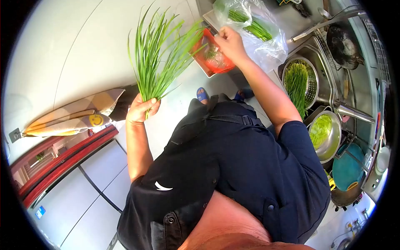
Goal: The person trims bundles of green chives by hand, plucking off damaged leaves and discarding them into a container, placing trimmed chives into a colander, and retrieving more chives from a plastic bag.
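Observation:
A bunch of long green leafy stalks (156, 68) fans out upward from my left hand (143, 107), whose fingers are wrapped round its lower ends. My right hand (230, 43) is raised at the edge of a bin lined with a red bag (223, 64), its fingers pressed together; what they hold, if anything, is too small to tell. Some leaf tips reach toward the bin. Scraps and clear plastic lie inside the red bag. Beside my right hand, a clear plastic bag (271, 52) holds more green stalks (254, 28) on the counter.
In the sink at right, a metal colander (312, 81) holds green stalks. Below it are a steel pan (333, 143) with pale green pieces, and a teal basin (348, 166). A dark wok (343, 46) sits at upper right. A checkered cloth (79, 112) hangs at left.

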Demonstrator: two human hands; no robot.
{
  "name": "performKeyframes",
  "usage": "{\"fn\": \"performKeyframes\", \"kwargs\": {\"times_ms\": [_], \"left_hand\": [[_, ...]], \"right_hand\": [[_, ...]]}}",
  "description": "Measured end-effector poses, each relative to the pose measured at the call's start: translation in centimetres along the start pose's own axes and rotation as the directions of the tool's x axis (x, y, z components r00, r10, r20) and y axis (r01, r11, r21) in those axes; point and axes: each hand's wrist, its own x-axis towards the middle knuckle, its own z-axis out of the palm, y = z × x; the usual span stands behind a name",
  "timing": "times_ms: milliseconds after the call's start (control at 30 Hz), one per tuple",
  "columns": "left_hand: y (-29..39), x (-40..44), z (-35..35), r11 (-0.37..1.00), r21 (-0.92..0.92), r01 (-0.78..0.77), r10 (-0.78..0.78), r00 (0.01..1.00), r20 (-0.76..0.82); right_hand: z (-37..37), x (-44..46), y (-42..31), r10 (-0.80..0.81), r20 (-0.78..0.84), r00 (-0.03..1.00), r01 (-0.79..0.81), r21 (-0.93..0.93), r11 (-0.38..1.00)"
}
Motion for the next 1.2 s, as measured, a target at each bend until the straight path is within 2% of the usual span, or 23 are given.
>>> {"fn": "performKeyframes", "kwargs": {"times_ms": [67, 100, 200, 233, 267, 300, 333, 400, 433, 500, 567, 700, 833, 933, 1033, 1100, 1133, 1200], "left_hand": [[0.1, 0.0, -0.2, 1.000, 0.029, 0.006, -0.006, 1.000, 0.003], [0.7, -0.2, -0.1, 0.999, 0.038, 0.009, -0.009, 1.000, 0.002], [0.4, 0.5, 0.4, 0.998, 0.055, 0.005, -0.007, 0.999, 0.034], [0.5, 0.5, 0.6, 0.998, 0.068, 0.011, -0.013, 1.000, 0.028], [0.6, 0.5, 0.7, 0.996, 0.083, 0.017, -0.019, 1.000, 0.022], [0.7, 0.6, 0.7, 0.996, 0.085, 0.016, -0.018, 1.000, 0.023], [0.6, 0.7, 0.6, 0.995, 0.098, 0.024, -0.026, 0.999, 0.023], [0.5, 0.8, 0.4, 0.993, 0.114, 0.033, -0.036, 0.999, 0.022], [0.5, 0.9, 0.3, 0.991, 0.131, 0.029, -0.033, 0.999, 0.030], [0.6, 1.1, 0.7, 0.989, 0.148, 0.022, -0.027, 0.999, 0.038], [1.2, 1.2, 1.8, 0.984, 0.174, 0.033, -0.033, 0.999, -0.002], [1.2, 1.2, 1.8, 0.983, 0.176, 0.043, -0.046, 0.999, 0.016], [1.3, 1.0, 2.2, 0.978, 0.204, 0.046, -0.047, 0.999, 0.001], [1.3, 0.9, 2.1, 0.970, 0.237, 0.049, -0.050, 0.999, 0.000], [1.5, 0.8, 2.6, 0.960, 0.276, 0.050, -0.051, 0.999, -0.005], [1.5, 1.0, 2.7, 0.952, 0.299, 0.063, -0.066, 0.998, 0.002], [1.5, 1.1, 2.8, 0.952, 0.303, 0.050, -0.056, 0.998, 0.011], [1.7, 1.2, 3.2, 0.951, 0.307, 0.045, -0.049, 0.999, 0.008]], "right_hand": [[-2.0, -0.7, -4.5, 0.037, 0.011, 0.999, -0.038, 0.426, 0.904], [-2.9, -0.7, -5.9, 0.037, 0.007, 0.999, -0.036, 0.434, 0.900], [-5.6, -0.5, -8.1, -0.220, -0.085, 0.972, 0.235, 0.310, 0.921], [-6.4, -0.4, -8.6, -0.219, -0.087, 0.972, 0.235, 0.308, 0.922], [-7.3, -0.2, -9.1, -0.358, -0.075, 0.931, 0.365, 0.136, 0.921], [-7.9, 0.0, -9.4, -0.487, -0.039, 0.873, 0.485, -0.038, 0.873], [-8.0, 0.2, -9.6, -0.488, -0.040, 0.872, 0.486, -0.041, 0.873], [-8.1, 0.5, -10.0, -0.670, -0.025, 0.742, 0.666, -0.078, 0.741], [-8.2, 0.5, -10.2, -0.670, -0.027, 0.742, 0.666, -0.078, 0.742], [-8.4, 0.3, -10.6, -0.730, 0.074, 0.679, 0.729, -0.186, 0.659], [-8.6, 0.2, -10.7, -0.722, 0.121, 0.681, 0.730, -0.198, 0.655], [-8.7, -0.2, -10.3, -0.666, 0.218, 0.713, 0.701, -0.218, 0.679], [-8.8, -0.5, -10.7, -0.705, 0.218, 0.674, 0.737, -0.257, 0.625], [-8.5, -0.6, -11.0, -0.710, 0.214, 0.671, 0.737, -0.296, 0.608], [-7.6, -0.9, -10.4, -0.702, 0.139, 0.698, 0.704, -0.312, 0.638], [-6.9, -1.3, -10.2, -0.588, 0.034, 0.808, 0.577, -0.243, 0.780], [-6.6, -1.4, -10.0, -0.591, 0.035, 0.806, 0.580, -0.244, 0.777], [-5.9, -1.6, -9.6, -0.466, -0.039, 0.884, 0.457, -0.140, 0.878]]}}
